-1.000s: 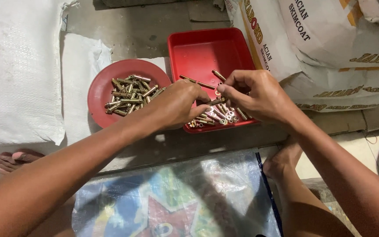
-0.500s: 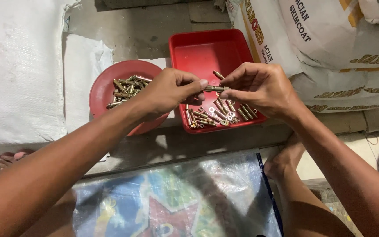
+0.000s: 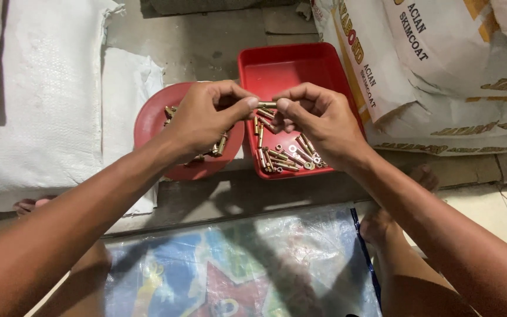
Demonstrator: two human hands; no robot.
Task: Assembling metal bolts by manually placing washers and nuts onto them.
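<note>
**Inspector:** Concrete flooring (image 3: pixel 206 41) formed the work surface, with white woven sacks (image 3: pixel 48 100) laid along the person's left and printed sacks (image 3: pixel 441 70) stacked at the right. What stood between them?

**Assistant:** Two red containers sat side by side on the floor. A round red bowl (image 3: pixel 154 117) was on the left, and a rectangular red tray (image 3: pixel 289 64) stood just beside it on the right. Both held small brass-coloured metal pieces. Those in the tray, the loose pieces (image 3: pixel 283 155), were gathered at its near end, and its far half showed bare red.

**Inspector:** And the hands?

**Assistant:** Both were raised over the gap where bowl and tray met. The left hand (image 3: pixel 203 114) was closed to a narrow pinch, thumb and forefinger on one end of a short brass-coloured sleeve (image 3: pixel 267 105). The right hand (image 3: pixel 318 117) pinched the opposite end in the same way. The sleeve lay level between the two sets of fingertips, above the near-left part of the tray. The left hand covered much of the bowl's contents.

**Inspector:** Anything nearer the person?

**Assistant:** A clear plastic sheet over a coloured print (image 3: pixel 236 270) lay beneath the forearms. Bare toes (image 3: pixel 27 205) showed at the left edge, and a bare foot (image 3: pixel 423 176) at the right, close to the tray.
</note>
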